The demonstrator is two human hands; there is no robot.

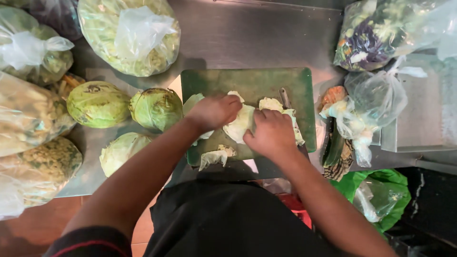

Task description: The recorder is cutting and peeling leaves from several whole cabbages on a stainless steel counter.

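Both hands are clamped down on a pale cabbage piece (pixel 240 124) in the middle of the green cutting board (pixel 295 85): left hand (pixel 214 112) on its left, right hand (pixel 272 133) pressing its right. Knife (pixel 284 98) lies behind the right hand, whole cabbages (pixel 97 103) sit off to the left.

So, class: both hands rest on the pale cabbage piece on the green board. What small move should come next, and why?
Probably the right hand should reach for the knife. Both it and the left hand lie on the cabbage piece, which is still one big chunk on the cutting board, and the blade lies unheld behind them.
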